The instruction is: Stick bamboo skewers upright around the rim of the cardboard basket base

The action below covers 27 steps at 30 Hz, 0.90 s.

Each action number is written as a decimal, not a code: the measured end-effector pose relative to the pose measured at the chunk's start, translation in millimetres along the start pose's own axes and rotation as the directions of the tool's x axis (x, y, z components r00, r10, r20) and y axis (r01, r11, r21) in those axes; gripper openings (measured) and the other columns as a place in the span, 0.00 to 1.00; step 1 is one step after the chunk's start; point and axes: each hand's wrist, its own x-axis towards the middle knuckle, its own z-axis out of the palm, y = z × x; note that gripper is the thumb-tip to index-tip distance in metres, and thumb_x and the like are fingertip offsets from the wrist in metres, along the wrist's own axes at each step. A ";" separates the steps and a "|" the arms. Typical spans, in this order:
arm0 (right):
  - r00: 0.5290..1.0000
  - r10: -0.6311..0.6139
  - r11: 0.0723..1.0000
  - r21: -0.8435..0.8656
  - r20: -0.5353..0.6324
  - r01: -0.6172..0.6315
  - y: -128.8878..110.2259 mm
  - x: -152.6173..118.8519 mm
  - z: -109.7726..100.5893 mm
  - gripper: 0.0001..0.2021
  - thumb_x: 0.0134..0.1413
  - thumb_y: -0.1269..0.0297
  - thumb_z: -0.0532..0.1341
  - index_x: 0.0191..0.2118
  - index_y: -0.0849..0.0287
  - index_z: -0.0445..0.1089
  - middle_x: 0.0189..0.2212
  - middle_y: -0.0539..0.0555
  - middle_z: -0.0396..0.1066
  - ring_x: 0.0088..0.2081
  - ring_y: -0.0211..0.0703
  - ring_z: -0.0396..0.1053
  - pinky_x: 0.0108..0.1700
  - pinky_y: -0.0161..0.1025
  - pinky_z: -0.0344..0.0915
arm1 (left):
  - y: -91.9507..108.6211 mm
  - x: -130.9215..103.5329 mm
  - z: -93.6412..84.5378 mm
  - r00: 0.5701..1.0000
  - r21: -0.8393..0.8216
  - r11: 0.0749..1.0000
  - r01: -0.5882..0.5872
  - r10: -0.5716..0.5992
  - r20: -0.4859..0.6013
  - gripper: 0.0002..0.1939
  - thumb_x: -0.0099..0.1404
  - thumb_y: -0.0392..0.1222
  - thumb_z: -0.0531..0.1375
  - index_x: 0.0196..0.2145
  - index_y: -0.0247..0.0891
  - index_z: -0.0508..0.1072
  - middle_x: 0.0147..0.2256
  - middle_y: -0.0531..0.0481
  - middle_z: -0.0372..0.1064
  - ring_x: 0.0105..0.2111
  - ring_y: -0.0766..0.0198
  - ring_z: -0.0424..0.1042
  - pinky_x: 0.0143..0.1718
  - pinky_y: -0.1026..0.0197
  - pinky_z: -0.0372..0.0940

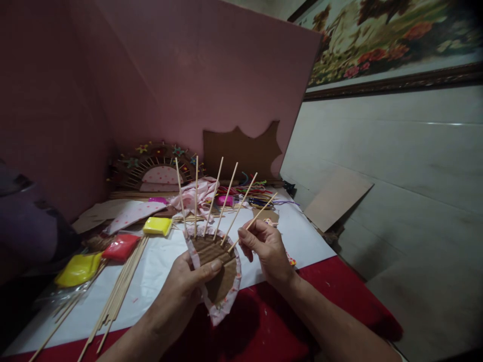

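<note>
My left hand [188, 281] grips a rounded piece of brown cardboard [219, 274], its thumb lying on the bare corrugated face. Pale patterned fabric [237, 281] is folded over the edge of this piece. Several thin wooden sticks [211, 198] stand up from its upper part, fanned out. At the right end, my right hand [264, 246] pinches one more wooden stick [260, 213] between thumb and fingers. That stick slants up to the right, and its lower end meets the cardboard near the edge. Whether it is fixed there I cannot tell.
Loose sticks [116, 289], a red packet [121, 246] and yellow packets [79, 269] lie to the left on white paper [158, 261]. Behind stand a decorated semicircular fan shape [156, 163] and a cut cardboard sheet [241, 153]. Pink cloth [196, 196] lies bunched there. Red cloth [339, 286] covers the near edge.
</note>
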 end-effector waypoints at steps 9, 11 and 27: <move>0.998 -0.058 0.995 -0.080 -0.014 0.057 0.5 -3.3 2.2 0.09 0.49 0.62 0.61 0.25 0.61 0.62 0.15 0.43 0.58 0.15 0.28 0.54 0.15 0.28 0.51 | -4.2 2.5 -6.0 0.999 -0.005 1.000 -0.017 0.017 0.031 0.13 0.55 0.33 0.59 0.40 0.33 0.72 0.35 0.42 0.75 0.32 0.59 0.72 0.35 0.60 0.64; 0.998 -0.067 0.995 -0.079 -0.015 0.066 1.3 -3.6 2.8 0.09 0.50 0.63 0.60 0.25 0.61 0.61 0.15 0.43 0.57 0.15 0.28 0.53 0.15 0.28 0.50 | -5.1 3.3 -7.1 0.998 -0.008 1.000 -0.020 0.020 0.056 0.13 0.56 0.33 0.58 0.41 0.33 0.72 0.36 0.42 0.74 0.33 0.59 0.72 0.35 0.60 0.64; 0.997 -0.073 0.995 -0.070 -0.014 0.072 7.8 -2.0 4.4 0.09 0.50 0.63 0.60 0.25 0.60 0.61 0.16 0.43 0.57 0.15 0.29 0.53 0.14 0.29 0.52 | -8.5 4.1 -10.6 0.999 -0.024 0.999 -0.030 0.031 0.044 0.12 0.57 0.32 0.58 0.41 0.32 0.71 0.37 0.41 0.74 0.33 0.58 0.72 0.36 0.60 0.64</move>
